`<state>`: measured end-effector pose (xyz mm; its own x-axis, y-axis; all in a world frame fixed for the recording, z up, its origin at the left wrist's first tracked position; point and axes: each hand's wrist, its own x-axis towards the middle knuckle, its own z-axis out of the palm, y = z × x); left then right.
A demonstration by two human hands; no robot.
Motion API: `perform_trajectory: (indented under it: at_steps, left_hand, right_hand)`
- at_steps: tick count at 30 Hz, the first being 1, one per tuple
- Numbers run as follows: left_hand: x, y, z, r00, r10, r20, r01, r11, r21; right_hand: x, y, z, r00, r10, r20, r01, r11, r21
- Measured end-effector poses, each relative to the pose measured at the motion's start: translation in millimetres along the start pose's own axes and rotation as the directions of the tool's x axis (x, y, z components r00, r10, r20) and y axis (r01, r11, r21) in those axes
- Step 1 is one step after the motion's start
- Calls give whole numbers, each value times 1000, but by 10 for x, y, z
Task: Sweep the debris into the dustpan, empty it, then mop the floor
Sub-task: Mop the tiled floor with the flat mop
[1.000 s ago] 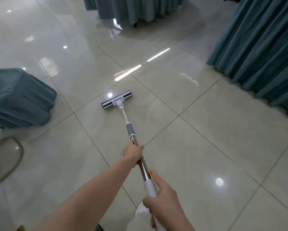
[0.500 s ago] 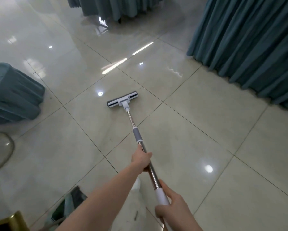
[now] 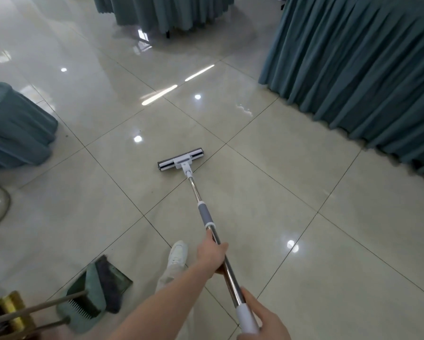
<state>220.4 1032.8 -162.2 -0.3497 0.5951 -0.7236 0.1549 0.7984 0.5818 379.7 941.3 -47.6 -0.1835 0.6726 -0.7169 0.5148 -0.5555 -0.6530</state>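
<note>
Chrome mop pole (image 3: 194, 188) is in both hands, so my read is that this is the mopping step. The teal dustpan (image 3: 78, 322) and broom (image 3: 107, 285) lie parked on the floor tile (image 3: 304, 182) at lower left, untouched, so sweeping and emptying look done.

- left hand (image 3: 212, 253): fingers wrapped round the bare metal, just below the grey collar (image 3: 203, 213)
- right hand (image 3: 262, 320): clenched round the white end grip (image 3: 245, 315), thumb along the top
- mop head (image 3: 180, 160): flat on the tile, just left of a grout crossing, well clear of the pleated teal table skirt (image 3: 353, 69)

Next move, as I judge it: keep the head flat and run overlapping strokes. Stop short of the skirt hem on the right and the teal-covered seat (image 3: 14, 126) on the left.

Compared with the earlier frames:
- the head sits nearer that grout crossing than it did 1.0 s ago
- both grips are unchanged
- a white shoe (image 3: 178, 253) now shows beside the pole
- 1.0 s ago the dustpan and broom were out of frame, and 0.5 s ago only an edge showed; both are fully in view now
- a gold chair frame (image 3: 12, 307) shows more at the corner
</note>
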Motion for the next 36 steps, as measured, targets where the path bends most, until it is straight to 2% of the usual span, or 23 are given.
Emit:
perform_trajectory:
  at_steps: [7,12,17,23,29,36]
  left_hand:
    - [527,437,-423,1000,1,24,-2,1000,31]
    - [1413,1121,-929,1000,-22,22,21,1000,12]
    - [2436,1847,-1406,1000,-3,11,2,998,70]
    - [3334,2532,-1743,1000,4,-26,-2,999,47]
    - [3348,2493,-1577,1000,-20,-12,20,998,53]
    - [2604,2153,-956,999,0,54,-3,999,50]
  right_hand:
    - [466,-617,160,997,57,49,-58,998,22]
    - [1227,-1485,264,997,43,59,-49,993,109]
    - [2109,-2431,323,997,23,75,-35,985,167]
    - [3045,-3101,358,996,26,81,-41,981,192]
    - [3047,-2941,236,991,73,116,-96,974,204]
    - [2317,-2297,-102,994,71,79,-86,976,201]
